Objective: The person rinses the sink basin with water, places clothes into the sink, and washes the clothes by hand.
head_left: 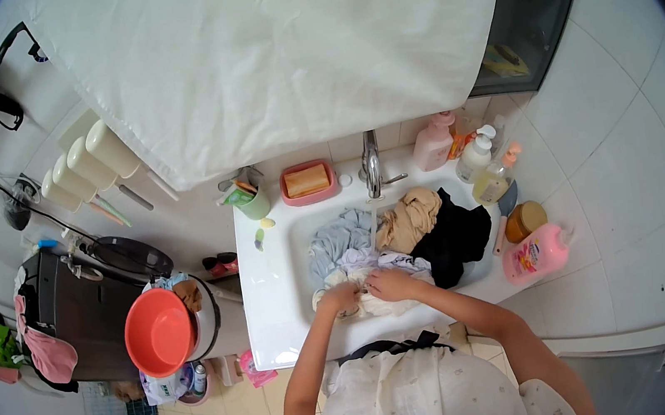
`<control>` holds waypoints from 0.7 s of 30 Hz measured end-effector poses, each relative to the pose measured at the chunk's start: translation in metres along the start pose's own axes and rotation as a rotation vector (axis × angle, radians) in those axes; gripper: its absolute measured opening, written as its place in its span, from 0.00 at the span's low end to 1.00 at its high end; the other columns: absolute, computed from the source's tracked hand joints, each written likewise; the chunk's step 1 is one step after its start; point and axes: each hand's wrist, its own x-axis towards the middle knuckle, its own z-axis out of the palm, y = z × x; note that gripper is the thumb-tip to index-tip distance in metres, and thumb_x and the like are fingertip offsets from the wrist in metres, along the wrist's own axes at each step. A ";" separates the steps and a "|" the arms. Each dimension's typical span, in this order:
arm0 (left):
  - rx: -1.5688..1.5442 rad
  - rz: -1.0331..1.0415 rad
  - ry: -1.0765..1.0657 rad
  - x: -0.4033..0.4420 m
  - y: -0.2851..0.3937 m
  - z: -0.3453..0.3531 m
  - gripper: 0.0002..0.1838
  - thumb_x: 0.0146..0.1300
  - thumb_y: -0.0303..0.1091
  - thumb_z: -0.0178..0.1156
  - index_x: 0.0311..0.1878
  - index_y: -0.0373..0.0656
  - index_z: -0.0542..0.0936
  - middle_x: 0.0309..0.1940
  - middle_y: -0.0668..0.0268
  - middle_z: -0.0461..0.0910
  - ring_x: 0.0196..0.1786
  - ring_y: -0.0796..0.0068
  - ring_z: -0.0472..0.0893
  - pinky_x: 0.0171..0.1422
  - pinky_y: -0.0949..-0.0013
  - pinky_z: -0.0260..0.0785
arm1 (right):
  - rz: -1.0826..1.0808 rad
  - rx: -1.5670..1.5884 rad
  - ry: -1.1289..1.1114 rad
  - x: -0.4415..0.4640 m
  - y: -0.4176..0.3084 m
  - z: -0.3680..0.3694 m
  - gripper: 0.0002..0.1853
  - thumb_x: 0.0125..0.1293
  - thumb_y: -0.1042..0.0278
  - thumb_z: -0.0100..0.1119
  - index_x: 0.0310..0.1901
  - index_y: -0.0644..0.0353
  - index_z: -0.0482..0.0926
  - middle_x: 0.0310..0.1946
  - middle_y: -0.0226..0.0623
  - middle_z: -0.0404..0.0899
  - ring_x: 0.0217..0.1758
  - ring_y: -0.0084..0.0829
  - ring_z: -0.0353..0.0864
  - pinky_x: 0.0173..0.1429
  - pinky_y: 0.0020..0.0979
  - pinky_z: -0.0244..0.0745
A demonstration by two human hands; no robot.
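A cream-white cloth garment is bunched at the front of the white sink. My left hand grips it from the left with bent fingers. Close beside it, my right hand holds the same garment, its fingers pointing left. Behind the hands lie a light blue garment, a beige garment and a black garment. A pale patterned cloth sits just behind my right hand. The faucet stands over the basin, with a thin stream beneath it. Some fingertips are hidden in folds.
A pink soap dish and a green cup stand on the sink's back left. Along the right rim are a pink bottle, an amber jar and several pump bottles. An orange-red basin is at the left. White fabric hangs above.
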 end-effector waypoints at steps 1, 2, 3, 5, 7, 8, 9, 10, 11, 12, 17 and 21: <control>-0.013 0.034 -0.082 0.010 -0.007 -0.004 0.10 0.46 0.35 0.56 0.33 0.44 0.78 0.33 0.53 0.77 0.38 0.55 0.77 0.43 0.58 0.69 | 0.007 -0.038 0.088 -0.002 -0.002 0.010 0.14 0.57 0.62 0.48 0.41 0.60 0.73 0.40 0.42 0.71 0.41 0.42 0.71 0.44 0.38 0.68; 0.145 -0.033 0.029 0.006 0.008 -0.021 0.08 0.48 0.35 0.55 0.23 0.42 0.79 0.26 0.52 0.78 0.32 0.56 0.79 0.39 0.59 0.70 | 0.013 -0.078 0.177 -0.004 -0.004 0.017 0.13 0.57 0.63 0.48 0.41 0.59 0.73 0.40 0.40 0.71 0.41 0.42 0.71 0.44 0.38 0.67; 0.162 -0.126 0.140 0.005 0.022 -0.039 0.08 0.48 0.35 0.55 0.26 0.42 0.79 0.27 0.53 0.78 0.33 0.55 0.78 0.38 0.59 0.70 | 0.014 -0.078 0.179 -0.006 -0.007 0.019 0.13 0.57 0.63 0.48 0.41 0.59 0.73 0.40 0.40 0.71 0.41 0.42 0.71 0.44 0.38 0.67; 0.124 -0.182 0.474 0.024 0.033 -0.051 0.09 0.47 0.33 0.55 0.32 0.40 0.77 0.29 0.54 0.77 0.35 0.55 0.76 0.37 0.58 0.69 | 0.078 0.093 0.347 -0.012 -0.010 0.020 0.12 0.55 0.65 0.49 0.40 0.56 0.74 0.39 0.36 0.71 0.42 0.40 0.70 0.44 0.38 0.66; 0.065 -0.136 0.689 0.049 0.026 -0.047 0.11 0.46 0.31 0.55 0.35 0.40 0.76 0.30 0.55 0.75 0.36 0.55 0.75 0.37 0.58 0.68 | 0.117 0.123 0.354 -0.015 -0.011 0.021 0.11 0.55 0.65 0.49 0.40 0.56 0.74 0.39 0.35 0.71 0.43 0.40 0.69 0.45 0.38 0.66; 0.063 -0.055 0.777 0.058 0.025 -0.048 0.12 0.45 0.30 0.55 0.36 0.40 0.74 0.32 0.55 0.74 0.37 0.56 0.73 0.38 0.58 0.66 | 0.148 0.150 0.360 -0.016 -0.011 0.022 0.11 0.55 0.66 0.49 0.39 0.55 0.74 0.38 0.34 0.71 0.44 0.40 0.69 0.46 0.38 0.65; 0.060 0.027 0.864 0.066 0.025 -0.047 0.14 0.44 0.29 0.56 0.37 0.40 0.73 0.34 0.56 0.72 0.39 0.56 0.71 0.40 0.58 0.65 | 0.156 0.147 0.366 -0.016 -0.012 0.022 0.11 0.55 0.66 0.49 0.39 0.55 0.74 0.38 0.34 0.71 0.44 0.40 0.69 0.46 0.38 0.65; 0.060 0.037 0.862 0.070 0.025 -0.044 0.14 0.44 0.29 0.56 0.37 0.40 0.73 0.34 0.56 0.72 0.39 0.56 0.71 0.40 0.58 0.65 | 0.170 0.144 0.340 -0.016 -0.012 0.022 0.10 0.55 0.66 0.49 0.39 0.55 0.74 0.39 0.34 0.71 0.44 0.40 0.69 0.46 0.38 0.65; 0.068 0.011 0.833 0.072 0.026 -0.041 0.13 0.43 0.28 0.57 0.36 0.41 0.73 0.35 0.57 0.72 0.40 0.57 0.70 0.42 0.58 0.64 | 0.182 0.140 0.315 -0.016 -0.012 0.022 0.10 0.55 0.66 0.49 0.39 0.55 0.74 0.39 0.34 0.71 0.43 0.40 0.69 0.46 0.38 0.65; 0.077 -0.017 0.805 0.073 0.027 -0.038 0.13 0.42 0.28 0.57 0.35 0.41 0.73 0.36 0.58 0.72 0.41 0.58 0.69 0.43 0.59 0.62 | 0.186 0.138 0.321 -0.016 -0.011 0.022 0.10 0.55 0.66 0.49 0.39 0.55 0.74 0.39 0.34 0.71 0.43 0.40 0.69 0.46 0.38 0.65; -0.042 0.044 0.815 0.062 0.022 -0.023 0.12 0.45 0.29 0.57 0.36 0.43 0.73 0.37 0.60 0.71 0.42 0.59 0.69 0.44 0.59 0.60 | 0.172 0.141 0.362 -0.016 -0.013 0.022 0.09 0.54 0.67 0.50 0.37 0.55 0.74 0.38 0.34 0.71 0.42 0.39 0.69 0.46 0.37 0.65; -0.250 -0.096 0.781 0.038 0.014 -0.009 0.10 0.51 0.31 0.54 0.37 0.41 0.72 0.36 0.56 0.72 0.42 0.54 0.69 0.45 0.59 0.59 | 0.151 0.132 0.424 -0.015 -0.012 0.024 0.08 0.54 0.65 0.49 0.34 0.55 0.75 0.35 0.35 0.72 0.41 0.38 0.71 0.44 0.37 0.66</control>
